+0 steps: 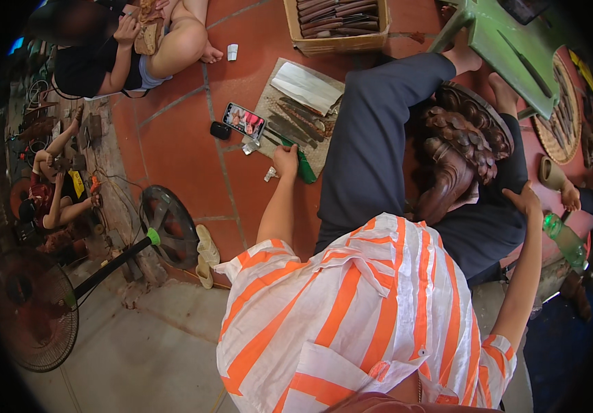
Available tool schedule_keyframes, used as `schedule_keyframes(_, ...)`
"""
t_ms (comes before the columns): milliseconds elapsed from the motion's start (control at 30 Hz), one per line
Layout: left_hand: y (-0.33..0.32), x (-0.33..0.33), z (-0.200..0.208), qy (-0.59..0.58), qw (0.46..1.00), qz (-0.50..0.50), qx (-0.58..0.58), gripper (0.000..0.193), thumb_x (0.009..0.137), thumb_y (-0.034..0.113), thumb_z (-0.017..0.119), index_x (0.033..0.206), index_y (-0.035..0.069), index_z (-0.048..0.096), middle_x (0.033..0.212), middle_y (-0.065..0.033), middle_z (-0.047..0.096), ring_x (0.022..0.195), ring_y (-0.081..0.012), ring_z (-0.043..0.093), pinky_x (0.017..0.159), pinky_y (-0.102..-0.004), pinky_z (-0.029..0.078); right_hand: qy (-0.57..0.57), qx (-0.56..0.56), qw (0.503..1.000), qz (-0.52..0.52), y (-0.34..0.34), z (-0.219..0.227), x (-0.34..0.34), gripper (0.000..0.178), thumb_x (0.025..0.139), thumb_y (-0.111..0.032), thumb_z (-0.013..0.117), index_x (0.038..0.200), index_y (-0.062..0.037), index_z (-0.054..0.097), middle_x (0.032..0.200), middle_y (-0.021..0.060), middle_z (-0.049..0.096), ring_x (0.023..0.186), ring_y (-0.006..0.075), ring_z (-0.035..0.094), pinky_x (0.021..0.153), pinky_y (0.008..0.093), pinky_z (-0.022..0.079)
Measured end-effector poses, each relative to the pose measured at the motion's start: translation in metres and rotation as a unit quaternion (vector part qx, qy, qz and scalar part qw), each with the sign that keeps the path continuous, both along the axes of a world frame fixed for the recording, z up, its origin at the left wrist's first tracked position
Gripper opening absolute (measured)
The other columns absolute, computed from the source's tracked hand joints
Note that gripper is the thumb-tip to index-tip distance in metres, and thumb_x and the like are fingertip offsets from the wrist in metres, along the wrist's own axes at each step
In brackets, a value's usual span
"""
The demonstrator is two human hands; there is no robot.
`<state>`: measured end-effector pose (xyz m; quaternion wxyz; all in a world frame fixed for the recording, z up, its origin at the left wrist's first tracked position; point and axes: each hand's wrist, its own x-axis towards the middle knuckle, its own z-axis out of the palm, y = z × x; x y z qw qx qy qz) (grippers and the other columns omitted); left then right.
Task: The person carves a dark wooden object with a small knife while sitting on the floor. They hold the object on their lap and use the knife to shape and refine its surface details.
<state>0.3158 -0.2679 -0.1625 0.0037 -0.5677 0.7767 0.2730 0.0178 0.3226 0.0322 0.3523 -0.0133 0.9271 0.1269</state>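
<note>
My left hand [285, 162] is down at the near edge of a speckled mat [277, 96], fingers curled together beside a green object [305, 167]. What it holds, if anything, is too small to make out. Several flat metal carving tools [296, 124] lie on the mat just beyond it. My right hand [523, 201] rests on my right thigh, its fingers lying flat on the dark trousers. Between my legs sits a dark brown wood carving [458, 148] with scale-like relief; part of it is hidden by my leg.
A phone [243, 120] and a black case [220, 130] lie left of the mat. A cardboard box [338, 45] of tools stands ahead. A green plastic chair [516, 55], a round basket [561, 113], a green bottle [565, 239] and a fan [31, 310] surround me. Other people sit left.
</note>
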Motion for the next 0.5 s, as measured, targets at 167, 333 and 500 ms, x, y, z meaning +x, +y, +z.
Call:
schedule_keyframes(167, -0.001, -0.025, 0.013, -0.067, 0.996, -0.003, 0.064, 0.036, 0.081, 0.036, 0.076, 0.088, 0.001, 0.068, 0.088, -0.0184, 0.070, 0.085, -0.0364, 0.067, 0.076, -0.0464, 0.052, 0.002, -0.008, 1.000, -0.005, -0.003, 0.002, 0.001, 0.117, 0.072, -0.066, 0.069, 0.140, 0.0176, 0.024, 0.119, 0.0370, 0.058, 0.116, 0.0437, 0.058, 0.098, 0.0444, 0.047)
schedule_keyframes(333, -0.004, -0.030, 0.018, -0.139, 0.987, 0.011, 0.073, 0.039, 0.081, 0.039, 0.076, 0.087, 0.000, 0.071, 0.089, -0.0183, 0.072, 0.087, -0.0355, 0.069, 0.078, -0.0456, 0.053, 0.002, -0.005, 1.000, -0.009, -0.005, 0.002, 0.003, 0.118, 0.072, -0.066, 0.069, 0.141, 0.0178, 0.023, 0.122, 0.0378, 0.056, 0.118, 0.0438, 0.057, 0.099, 0.0442, 0.046)
schedule_keyframes(500, -0.008, -0.024, 0.010, -0.140, 0.985, 0.036, 0.089, 0.038, 0.079, 0.037, 0.079, 0.085, 0.001, 0.072, 0.089, -0.0179, 0.072, 0.085, -0.0335, 0.070, 0.077, -0.0452, 0.054, 0.004, -0.011, 1.000, -0.006, -0.006, 0.003, 0.002, 0.116, 0.072, -0.066, 0.069, 0.139, 0.0183, 0.024, 0.120, 0.0378, 0.057, 0.116, 0.0440, 0.058, 0.098, 0.0447, 0.047)
